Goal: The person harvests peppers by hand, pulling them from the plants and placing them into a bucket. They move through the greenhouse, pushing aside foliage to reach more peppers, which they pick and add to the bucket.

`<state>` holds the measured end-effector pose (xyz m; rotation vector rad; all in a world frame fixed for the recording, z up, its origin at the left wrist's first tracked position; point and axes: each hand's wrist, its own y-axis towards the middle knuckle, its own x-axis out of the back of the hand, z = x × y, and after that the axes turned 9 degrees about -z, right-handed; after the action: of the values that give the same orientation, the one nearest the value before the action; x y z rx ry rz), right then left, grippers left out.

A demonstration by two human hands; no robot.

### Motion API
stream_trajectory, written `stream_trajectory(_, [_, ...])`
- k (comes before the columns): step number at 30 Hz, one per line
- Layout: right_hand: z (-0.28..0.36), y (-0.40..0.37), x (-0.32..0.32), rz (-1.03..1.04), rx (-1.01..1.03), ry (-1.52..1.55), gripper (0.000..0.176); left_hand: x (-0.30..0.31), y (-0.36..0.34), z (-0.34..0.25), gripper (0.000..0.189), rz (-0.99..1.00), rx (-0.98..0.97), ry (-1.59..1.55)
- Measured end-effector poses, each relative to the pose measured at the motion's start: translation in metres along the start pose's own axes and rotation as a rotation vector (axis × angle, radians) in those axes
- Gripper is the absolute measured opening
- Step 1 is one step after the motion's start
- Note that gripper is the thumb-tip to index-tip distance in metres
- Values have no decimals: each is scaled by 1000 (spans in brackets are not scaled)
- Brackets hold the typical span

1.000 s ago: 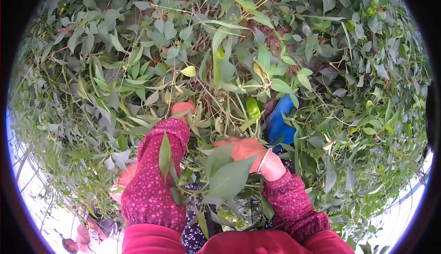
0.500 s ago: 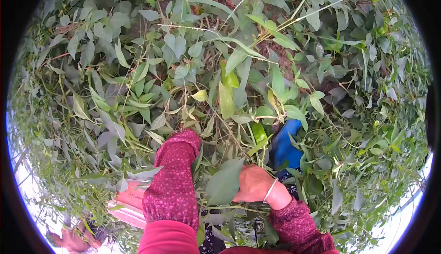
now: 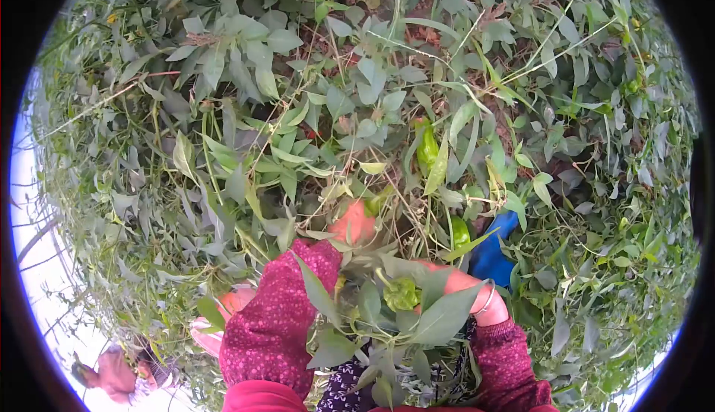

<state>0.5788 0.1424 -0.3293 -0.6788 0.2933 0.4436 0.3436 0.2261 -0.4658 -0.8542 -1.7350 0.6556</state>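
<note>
Among the leaves at the centre, my left hand [image 3: 353, 222] reaches out of a patterned magenta sleeve, its fingers hidden by foliage. My right hand [image 3: 463, 287], with a thin bangle at the wrist, is among broad leaves at the lower centre; leaves cover its fingers. Just left of it hangs a wrinkled green pepper [image 3: 402, 294]. Another green pepper [image 3: 459, 232] is above my right hand. A longer green pepper [image 3: 427, 148] hangs higher up, near the middle.
Dense green plants [image 3: 246, 55] surround both hands. A blue object [image 3: 494, 252] lies to the right of my right hand. A pink object [image 3: 208, 334] is beside my left sleeve. Dark patterned cloth [image 3: 346, 386] shows at the bottom.
The view has shifted, with the plants now further right. My left hand has come partly into sight beyond its sleeve. The wrinkled green pepper beside my right hand is now visible.
</note>
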Motion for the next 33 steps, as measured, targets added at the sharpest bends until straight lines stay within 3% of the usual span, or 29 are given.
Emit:
stream_trajectory(4, [2, -6, -4, -152, -44, 572, 65, 26, -33, 1, 49, -121, -8, -233])
stream_trajectory(5, [9, -6, -2, -191, -39, 451, 59, 17, -42, 11, 48, -144, -29, -335])
stream_trajectory(7, [1, -4, -3, -253, -160, 781, 67, 26, -60, 17, 46, -277, -284, -59])
stream_trajectory(8, [-2, -5, -4, -279, -221, 950, 72, 68, -81, -21, 45, -286, -289, 25])
stream_trajectory(9, [0, -11, -7, -399, -170, 750, 74, 109, -101, -59, 44, -295, -293, 108])
stream_trajectory(12, [-20, -16, 1, -429, 79, 925, 81, 122, -112, -61, 45, -442, -275, -160])
stream_trajectory(13, [-4, -7, -6, -526, 192, 986, 89, 133, -117, -75, 49, -369, -130, -182])
stream_trajectory(16, [8, -8, -6, -513, 344, 1238, 86, 144, -136, -95, 51, -537, -237, -268])
stream_trajectory(17, [-1, -9, -4, -525, 365, 1199, 85, 149, -143, -107, 49, -418, -63, -266])
stream_trajectory(18, [-6, -10, -4, -537, 355, 1164, 87, 122, -133, -83, 52, -455, -347, -470])
stream_trajectory(20, [-2, -14, -9, -472, 319, 1192, 88, 133, -146, -116, 59, -239, -256, -676])
stream_trajectory(22, [-3, -13, -6, -605, 385, 1034, 90, 121, -147, -135, 57, -361, -417, -668])
stream_trajectory(24, [4, -14, -10, -714, 385, 983, 96, 130, -152, -143, 64, -283, -363, -525])
stream_trajectory(29, [36, -9, -4, -525, 428, 632, 102, 113, -149, -151, 76, -306, -585, -373])
stream_trajectory(33, [16, -8, 1, -564, 513, 781, 102, 113, -147, -152, 83, -207, -712, -241])
